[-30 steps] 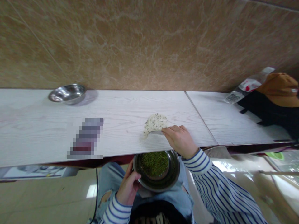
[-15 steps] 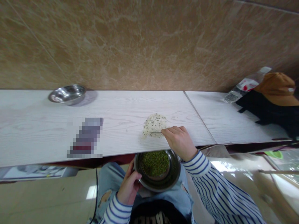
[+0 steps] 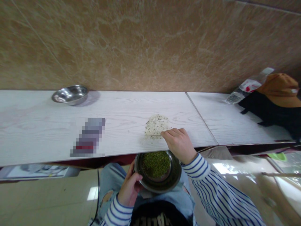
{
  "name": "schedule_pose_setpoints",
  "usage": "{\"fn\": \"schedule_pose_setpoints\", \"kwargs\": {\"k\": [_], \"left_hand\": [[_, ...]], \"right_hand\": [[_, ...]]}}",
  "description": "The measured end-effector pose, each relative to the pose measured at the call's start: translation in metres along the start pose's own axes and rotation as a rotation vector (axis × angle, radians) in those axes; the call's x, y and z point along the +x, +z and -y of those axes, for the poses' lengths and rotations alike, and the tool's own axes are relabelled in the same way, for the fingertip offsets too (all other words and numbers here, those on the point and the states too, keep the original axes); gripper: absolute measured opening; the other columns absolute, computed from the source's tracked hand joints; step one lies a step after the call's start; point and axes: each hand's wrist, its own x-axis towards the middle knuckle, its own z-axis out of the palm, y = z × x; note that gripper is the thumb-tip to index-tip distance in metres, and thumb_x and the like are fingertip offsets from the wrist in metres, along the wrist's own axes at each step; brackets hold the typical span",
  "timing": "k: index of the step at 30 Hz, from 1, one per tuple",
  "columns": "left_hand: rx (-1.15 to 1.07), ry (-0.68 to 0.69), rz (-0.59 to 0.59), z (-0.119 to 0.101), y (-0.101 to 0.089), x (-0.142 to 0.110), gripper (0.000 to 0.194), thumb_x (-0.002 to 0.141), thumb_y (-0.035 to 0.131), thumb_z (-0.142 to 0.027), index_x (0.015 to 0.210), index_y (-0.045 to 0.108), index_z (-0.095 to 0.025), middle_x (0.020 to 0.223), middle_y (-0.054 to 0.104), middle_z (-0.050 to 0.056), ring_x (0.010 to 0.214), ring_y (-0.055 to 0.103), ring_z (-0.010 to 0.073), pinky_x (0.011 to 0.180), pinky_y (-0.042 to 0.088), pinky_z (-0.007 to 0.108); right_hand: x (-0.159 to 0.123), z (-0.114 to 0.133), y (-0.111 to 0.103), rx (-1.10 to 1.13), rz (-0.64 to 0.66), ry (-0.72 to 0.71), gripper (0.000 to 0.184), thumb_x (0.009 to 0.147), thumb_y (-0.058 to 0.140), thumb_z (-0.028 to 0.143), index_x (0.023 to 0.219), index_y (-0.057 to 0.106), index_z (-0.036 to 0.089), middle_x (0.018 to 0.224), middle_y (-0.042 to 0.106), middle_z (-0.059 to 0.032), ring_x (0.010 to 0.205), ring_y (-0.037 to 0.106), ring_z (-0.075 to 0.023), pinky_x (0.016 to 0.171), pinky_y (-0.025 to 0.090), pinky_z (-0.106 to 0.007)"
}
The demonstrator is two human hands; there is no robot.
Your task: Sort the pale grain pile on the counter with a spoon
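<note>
My left hand (image 3: 131,185) grips the left rim of a steel bowl (image 3: 176,175), thumb on top. Small green beans (image 3: 156,164) lie in this bowl, which rests on my lap below the table's front edge. Over the table, my right hand (image 3: 180,142) is closed on a thin, straight-edged piece (image 3: 154,135), seen nearly edge-on; its kind is unclear. That edge stands in the near part of a pile of pale grains mixed with dark specks (image 3: 157,123). A few grains are scattered on the near side of the edge.
A second steel bowl (image 3: 70,95) stands at the back left of the white table (image 3: 122,125). A blurred-out flat object (image 3: 88,138) lies at the front left. At the right are a plastic bottle (image 3: 246,88), a brown cap (image 3: 281,88) and black cloth (image 3: 268,113).
My right hand has drawn the thin piece slightly toward the front edge, and more loose grains now lie on its near side. My left hand and its bowl stay put.
</note>
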Motion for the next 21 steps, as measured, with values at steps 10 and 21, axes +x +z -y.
{"fn": "schedule_pose_setpoints", "kwargs": {"k": [10, 21], "left_hand": [[-0.024, -0.004, 0.000, 0.003, 0.003, 0.001, 0.076, 0.053, 0.055, -0.010, 0.127, 0.047, -0.027, 0.102, 0.061, 0.002, 0.075, 0.052, 0.0180, 0.054, 0.044, 0.028], [-0.010, -0.013, 0.000, 0.001, 0.001, 0.000, 0.079, 0.054, 0.054, -0.009, 0.131, 0.043, -0.027, 0.099, 0.062, 0.002, 0.074, 0.052, 0.0175, 0.053, 0.043, 0.027]], "right_hand": [[-0.025, 0.002, -0.009, 0.080, 0.003, -0.022, 0.015, 0.088, 0.047, 0.018, 0.096, 0.059, 0.024, 0.088, 0.067, 0.0003, 0.087, 0.054, -0.0145, 0.074, 0.028, -0.030], [-0.038, 0.006, -0.015, 0.123, 0.014, -0.009, 0.016, 0.089, 0.045, 0.020, 0.098, 0.059, 0.022, 0.089, 0.067, -0.0012, 0.085, 0.055, -0.0145, 0.074, 0.030, -0.030]]}}
